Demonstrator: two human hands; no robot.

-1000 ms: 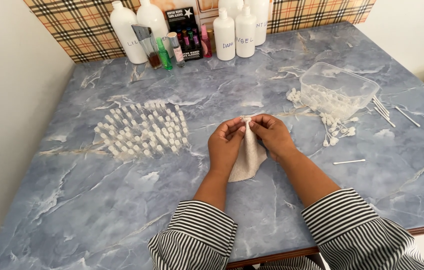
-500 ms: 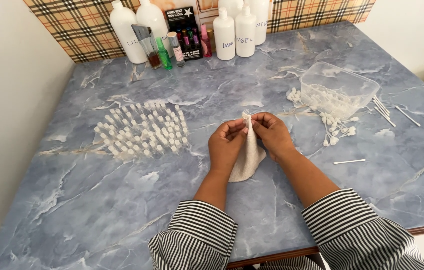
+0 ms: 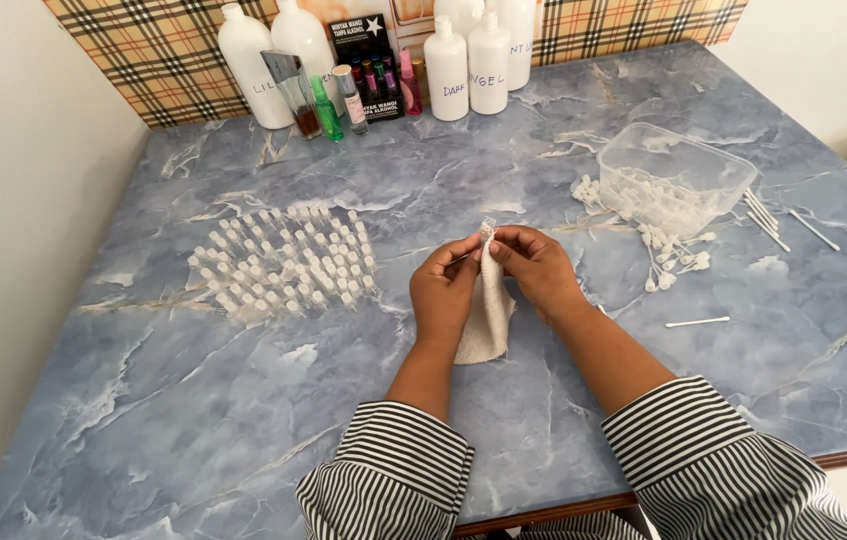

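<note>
From the head view I see my left hand (image 3: 447, 292) and right hand (image 3: 536, 268) both pinching a small clear vial (image 3: 488, 228) wrapped in a cream cloth (image 3: 485, 318) above the blue marble tabletop (image 3: 244, 400), probably for grip, near rows of upright vials (image 3: 286, 262).

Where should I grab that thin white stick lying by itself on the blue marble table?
Probably pinch the thin white stick at the middle of its bare shaft, coming straight down from above. It lies flat and alone on the blue marble table, right of the right hand, with nothing touching it, so fingers fit either side. Its ends look slightly thicker.
</note>
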